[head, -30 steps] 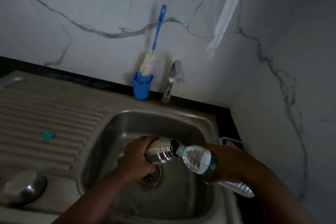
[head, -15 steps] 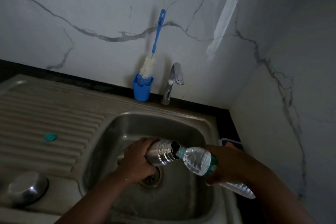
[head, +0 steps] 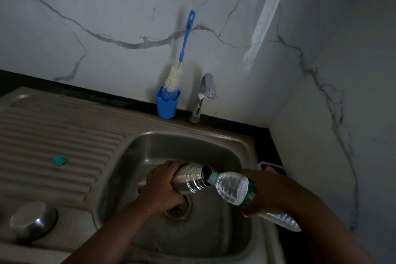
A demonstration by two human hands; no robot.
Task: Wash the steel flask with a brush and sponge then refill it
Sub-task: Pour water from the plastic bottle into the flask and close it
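My left hand [head: 160,186] grips the steel flask [head: 190,180] over the sink basin [head: 150,146], tilted with its open mouth pointing right. My right hand [head: 270,193] holds a clear plastic water bottle [head: 231,186] with a green label, tipped so that its neck touches the flask's mouth. The blue-handled bottle brush [head: 184,49] stands in a blue cup [head: 166,105] against the back wall. A small teal bottle cap [head: 59,161] lies on the ribbed drainboard. The sponge's container [head: 272,168] shows partly at the sink's right edge.
A chrome tap [head: 203,96] rises behind the basin, right of the blue cup. A steel lid or bowl [head: 32,221] rests upside down at the drainboard's near left. The drain [head: 177,208] lies below the flask. Marble walls close the back and right sides.
Both hands stay in the same pouring pose with the bottle neck at the flask's mouth. Only the head camera has tipped slightly, shifting the scene downward in view.
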